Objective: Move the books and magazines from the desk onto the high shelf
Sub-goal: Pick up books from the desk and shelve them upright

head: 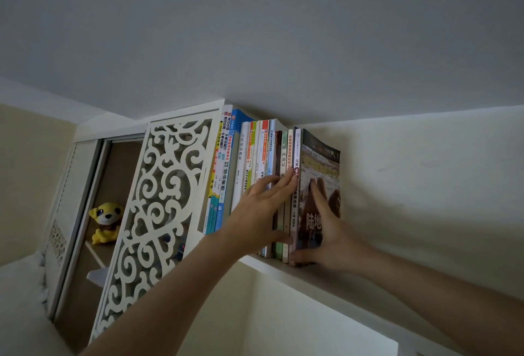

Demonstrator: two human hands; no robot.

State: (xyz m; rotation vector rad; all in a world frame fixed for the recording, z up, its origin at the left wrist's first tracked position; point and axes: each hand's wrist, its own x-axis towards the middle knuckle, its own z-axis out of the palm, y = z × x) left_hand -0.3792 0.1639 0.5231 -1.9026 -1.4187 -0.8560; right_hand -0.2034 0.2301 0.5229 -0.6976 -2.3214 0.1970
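Magazine (320,185): upright at the row's right end on the high shelf (326,279).
Right hand (326,236): grips its cover and lower spine.
Left hand (263,208): flat, fingers straight, pressing neighbouring books (255,157).

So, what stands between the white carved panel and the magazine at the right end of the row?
In the head view, a row of upright books fills that stretch on the shelf, from panel to magazine.
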